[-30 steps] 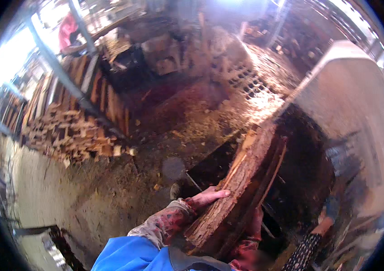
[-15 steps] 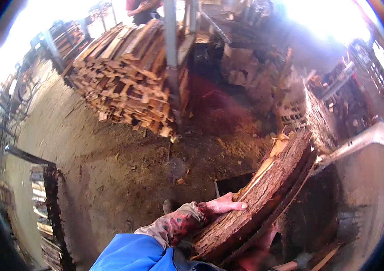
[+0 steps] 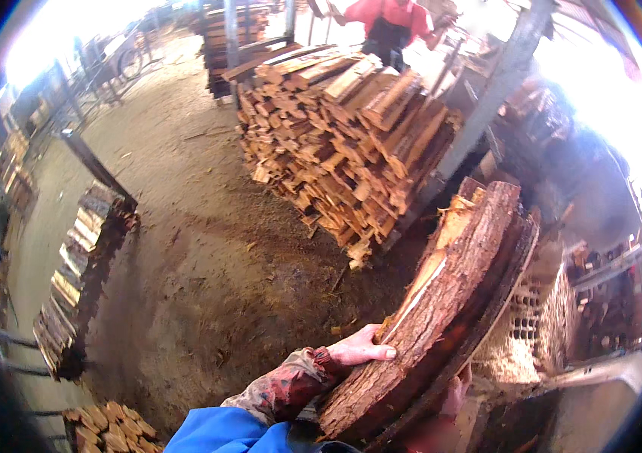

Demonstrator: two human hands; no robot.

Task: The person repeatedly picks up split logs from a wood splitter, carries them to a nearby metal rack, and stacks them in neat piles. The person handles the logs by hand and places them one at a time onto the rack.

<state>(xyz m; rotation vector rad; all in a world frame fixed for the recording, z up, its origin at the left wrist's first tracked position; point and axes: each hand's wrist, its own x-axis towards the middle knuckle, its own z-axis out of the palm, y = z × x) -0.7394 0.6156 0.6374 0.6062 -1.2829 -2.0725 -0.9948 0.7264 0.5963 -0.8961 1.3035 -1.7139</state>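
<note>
A bundle of long split wood slabs point(image 3: 441, 302) with rough reddish-brown bark lies tilted across my front, its far end up and to the right. Pale split wood shows along its left side. My left hand point(image 3: 361, 346) grips the left side, its thumb on the bark and its fingers hidden behind. On the right, low down, my right hand point(image 3: 453, 396) shows partly below the slabs, blurred; its fingers are mostly covered, though it seems to bear the load from underneath.
A large stack of split wood point(image 3: 321, 158) stands ahead beside a slanting metal post point(image 3: 494, 90). Behind it is a person in red point(image 3: 392, 23). Another row of wood point(image 3: 79, 272) stands left, more pieces point(image 3: 113, 429) at lower left. A pale-edged machine or bin point(image 3: 600, 377) is at right.
My view has swung to the left, so the large stack now sits nearer the middle and more wood shows at left. Both hands still hold the slabs.
</note>
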